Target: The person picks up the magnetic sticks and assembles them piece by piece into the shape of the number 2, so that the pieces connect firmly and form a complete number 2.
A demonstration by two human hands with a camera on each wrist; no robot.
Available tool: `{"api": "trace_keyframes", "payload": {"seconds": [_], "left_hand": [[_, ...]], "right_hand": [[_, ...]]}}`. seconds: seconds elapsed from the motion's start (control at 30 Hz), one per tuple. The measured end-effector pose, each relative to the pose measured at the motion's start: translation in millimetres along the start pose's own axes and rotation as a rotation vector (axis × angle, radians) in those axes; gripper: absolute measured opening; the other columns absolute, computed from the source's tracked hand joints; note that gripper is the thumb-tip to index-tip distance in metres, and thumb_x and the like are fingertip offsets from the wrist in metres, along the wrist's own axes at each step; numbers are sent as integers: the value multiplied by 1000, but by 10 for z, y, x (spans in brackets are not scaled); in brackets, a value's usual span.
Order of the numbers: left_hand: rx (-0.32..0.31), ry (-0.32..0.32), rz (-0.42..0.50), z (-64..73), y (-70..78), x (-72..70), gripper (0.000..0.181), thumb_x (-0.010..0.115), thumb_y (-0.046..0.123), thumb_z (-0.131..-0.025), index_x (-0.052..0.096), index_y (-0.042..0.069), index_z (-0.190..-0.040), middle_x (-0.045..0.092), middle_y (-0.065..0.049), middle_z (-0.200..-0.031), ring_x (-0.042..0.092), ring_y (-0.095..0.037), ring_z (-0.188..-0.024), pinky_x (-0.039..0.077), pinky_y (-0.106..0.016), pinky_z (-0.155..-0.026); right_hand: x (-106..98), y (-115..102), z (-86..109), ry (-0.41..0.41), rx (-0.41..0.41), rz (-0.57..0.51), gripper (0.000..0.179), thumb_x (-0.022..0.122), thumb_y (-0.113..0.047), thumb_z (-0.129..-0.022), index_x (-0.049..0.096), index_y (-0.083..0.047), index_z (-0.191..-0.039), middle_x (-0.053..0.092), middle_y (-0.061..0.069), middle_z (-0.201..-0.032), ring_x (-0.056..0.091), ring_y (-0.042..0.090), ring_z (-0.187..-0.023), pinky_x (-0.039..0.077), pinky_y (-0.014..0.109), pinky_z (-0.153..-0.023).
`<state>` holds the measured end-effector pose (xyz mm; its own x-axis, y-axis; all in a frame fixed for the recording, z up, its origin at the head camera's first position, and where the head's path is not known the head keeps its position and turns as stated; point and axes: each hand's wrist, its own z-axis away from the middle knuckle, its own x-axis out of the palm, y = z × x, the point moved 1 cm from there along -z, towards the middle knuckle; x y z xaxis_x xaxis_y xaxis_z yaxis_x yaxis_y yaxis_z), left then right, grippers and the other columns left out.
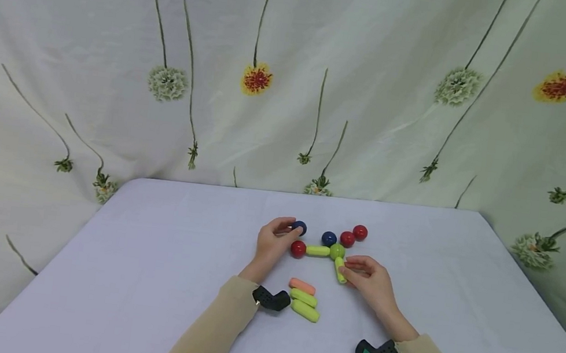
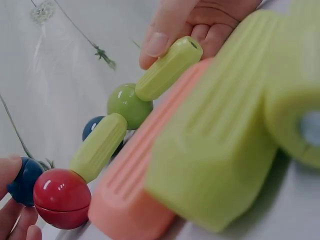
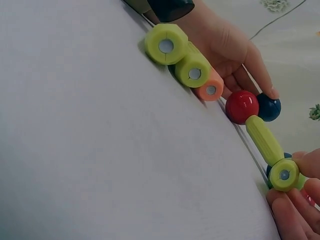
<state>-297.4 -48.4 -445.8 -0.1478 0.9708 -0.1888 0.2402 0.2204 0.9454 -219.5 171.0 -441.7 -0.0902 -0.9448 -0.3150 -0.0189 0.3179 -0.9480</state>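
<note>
My left hand [image 1: 272, 242] pinches a dark blue ball [image 1: 299, 228] between thumb and fingers, just behind a red ball [image 1: 298, 249]. That red ball joins a yellow-green magnetic rod [image 1: 318, 251], whose other end meets a green ball [image 1: 337, 251]. From the green ball a second yellow-green rod [image 1: 340, 270] points toward the front. Its free end is pinched by my right hand [image 1: 368, 279], and the right wrist view shows a round metal tip on this rod [image 3: 284, 174]. In the left wrist view the blue ball [image 2: 25, 181] sits right against the red ball [image 2: 62, 198].
Behind the joined pieces lie another blue ball [image 1: 329, 239] and two red balls [image 1: 354, 235]. Nearer the front, between my forearms, an orange rod [image 1: 302, 286] and two yellow-green rods [image 1: 304, 305] lie side by side on the white tabletop [image 1: 145, 277]. A flowered curtain [image 1: 376, 94] hangs behind.
</note>
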Motion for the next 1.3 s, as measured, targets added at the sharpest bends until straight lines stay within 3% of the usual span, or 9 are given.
{"api": "trace_keyframes", "payload": {"seconds": [0.43,0.6,0.73,0.9,1.03,1.3], "left_hand": [[134,30,2,282,98,0,28,74,22,-82,68,10,-107,66,-4,-101,60,-21,-88,50,-29,-77],[169,27,44,426,164,12,31,74,19,-82,67,5,-109,66,-8,-101,60,-24,-89,49,-36,-77],[153,-22,75,544,218,29,33,74,17,-82,65,4,-111,65,-10,-103,58,-29,-93,47,-42,-80],[89,-103,72,648,248,52,32,73,19,-83,65,8,-112,63,-6,-107,57,-22,-96,47,-31,-83],[39,-147,86,711,274,69,32,72,16,-84,64,5,-112,63,-8,-109,57,-23,-99,48,-26,-81],[10,-227,94,899,627,-2,32,67,8,-86,60,-7,-113,61,-19,-106,56,-35,-102,47,-25,-77]], "right_hand": [[-3,35,-25,0,-12,8,31,73,-16,-81,63,-1,-107,66,11,-100,66,17,-79,54,26,-67],[1,37,-19,0,-7,14,32,73,-15,-81,63,-1,-107,66,11,-100,66,17,-79,54,26,-67],[2,36,-12,0,-4,14,32,73,-15,-81,63,-1,-107,66,11,-100,66,17,-79,54,26,-67],[6,36,-10,2,-5,14,31,73,-15,-81,63,-1,-107,66,11,-100,66,17,-79,54,26,-67],[13,39,-11,1,2,14,32,73,-15,-81,63,-1,-107,66,11,-100,66,17,-80,54,26,-67],[12,31,-10,5,-3,26,32,73,-16,-81,63,0,-108,66,12,-100,66,17,-78,54,26,-66]]}}
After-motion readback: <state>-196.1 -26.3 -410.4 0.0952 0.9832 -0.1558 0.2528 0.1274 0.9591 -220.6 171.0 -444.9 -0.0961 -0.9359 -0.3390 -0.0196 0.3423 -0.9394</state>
